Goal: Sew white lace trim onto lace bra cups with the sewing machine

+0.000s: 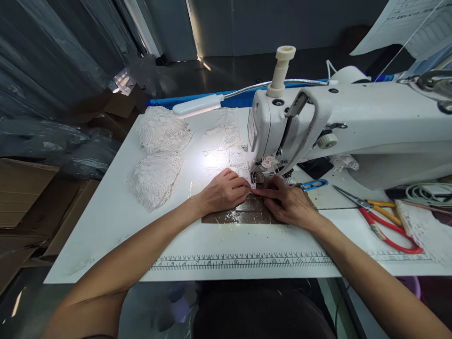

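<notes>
White lace fabric (229, 159) lies under the head of the white sewing machine (268, 125), brightly lit. My left hand (229, 190) is closed on the near edge of this lace, fingers curled and pressed together just left of the presser foot (259, 179). From the right, my right hand (289, 201) pinches the same edge, its index finger reaching to the left fingertips in front of the foot. Both hands rest over a brown taped plate (236, 215). The fingers hide most of the held edge, and the needle's tip cannot be made out.
Two lace cup-shaped pieces (155, 181) lie at the left of the white table (106, 240). On the right are blue thread snips (314, 184), red-handled scissors (388, 228) and more lace (425, 230). A lamp (197, 106) hangs above; cardboard boxes (31, 197) stand at far left.
</notes>
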Available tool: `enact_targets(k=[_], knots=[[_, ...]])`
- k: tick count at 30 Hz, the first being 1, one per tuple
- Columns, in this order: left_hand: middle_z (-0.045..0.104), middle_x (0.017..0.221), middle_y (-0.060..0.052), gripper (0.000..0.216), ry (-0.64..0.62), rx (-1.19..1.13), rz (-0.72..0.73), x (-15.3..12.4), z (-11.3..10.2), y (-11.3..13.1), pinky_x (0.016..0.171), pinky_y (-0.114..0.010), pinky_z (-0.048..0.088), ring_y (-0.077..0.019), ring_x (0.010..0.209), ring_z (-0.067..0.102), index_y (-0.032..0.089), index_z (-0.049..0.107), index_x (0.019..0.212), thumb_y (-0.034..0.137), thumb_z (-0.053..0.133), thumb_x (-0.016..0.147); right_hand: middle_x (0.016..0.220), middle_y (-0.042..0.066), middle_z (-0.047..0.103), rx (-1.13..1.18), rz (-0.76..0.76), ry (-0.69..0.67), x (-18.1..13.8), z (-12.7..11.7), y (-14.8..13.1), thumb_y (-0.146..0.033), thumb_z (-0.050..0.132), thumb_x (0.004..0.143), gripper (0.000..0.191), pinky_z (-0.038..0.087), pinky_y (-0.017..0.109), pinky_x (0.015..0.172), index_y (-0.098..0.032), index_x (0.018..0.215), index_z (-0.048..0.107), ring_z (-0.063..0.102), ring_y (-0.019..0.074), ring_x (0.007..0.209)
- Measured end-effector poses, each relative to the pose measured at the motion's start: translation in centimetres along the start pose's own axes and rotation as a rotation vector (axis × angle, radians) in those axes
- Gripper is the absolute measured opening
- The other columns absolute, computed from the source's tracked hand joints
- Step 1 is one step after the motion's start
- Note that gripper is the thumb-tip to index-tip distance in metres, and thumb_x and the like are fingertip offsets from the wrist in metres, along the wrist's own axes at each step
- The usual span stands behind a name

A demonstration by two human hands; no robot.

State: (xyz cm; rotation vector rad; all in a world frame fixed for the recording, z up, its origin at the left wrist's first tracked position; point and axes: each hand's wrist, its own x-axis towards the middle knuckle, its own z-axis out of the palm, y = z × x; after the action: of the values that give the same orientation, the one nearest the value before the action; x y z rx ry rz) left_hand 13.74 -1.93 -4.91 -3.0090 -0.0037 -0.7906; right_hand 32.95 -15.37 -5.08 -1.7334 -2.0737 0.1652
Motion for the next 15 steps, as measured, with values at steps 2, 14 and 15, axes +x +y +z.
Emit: enact_targets(k=[2, 14, 15], knots=[[0.069, 0.097, -0.003, 0.012, -0.011, -0.001, 0.000, 0.0, 0.0, 0.0, 0.072, -0.031, 0.043, -0.0137, 0.075, 0.056, 0.018, 0.062, 0.085, 0.019, 0.052, 0.092, 0.108, 0.008, 0.061, -0.024, -0.024, 0.012, 0.0, 0.1, -0.1, -0.022, 0.050, 0.089, 0.036, 0.052, 0.028, 0.070, -0.031, 0.120, 0.066, 0.061, 0.0147, 0.078], [0.068, 0.101, -0.006, 0.019, -0.171, -0.046, 0.099, 0.4, -1.6, -0.6, 0.077, -0.035, 0.041, -0.0165, 0.075, 0.055, 0.017, 0.067, 0.093, 0.023, 0.050, 0.089, 0.105, 0.010, 0.061, -0.118, -0.033, 0.029, -0.1, 0.4, -0.8, -0.024, 0.045, 0.090, 0.037, 0.052, 0.034, 0.067, -0.029, 0.121, 0.065, 0.061, 0.0216, 0.086], [0.068, 0.102, -0.006, 0.019, -0.175, -0.045, 0.092, 0.3, -1.6, -0.6, 0.077, -0.036, 0.040, -0.0164, 0.075, 0.055, 0.017, 0.067, 0.092, 0.023, 0.049, 0.089, 0.105, 0.010, 0.062, -0.126, -0.036, 0.023, -0.1, 0.3, -0.9, -0.023, 0.045, 0.090, 0.038, 0.052, 0.034, 0.066, -0.028, 0.121, 0.065, 0.061, 0.0219, 0.086]])
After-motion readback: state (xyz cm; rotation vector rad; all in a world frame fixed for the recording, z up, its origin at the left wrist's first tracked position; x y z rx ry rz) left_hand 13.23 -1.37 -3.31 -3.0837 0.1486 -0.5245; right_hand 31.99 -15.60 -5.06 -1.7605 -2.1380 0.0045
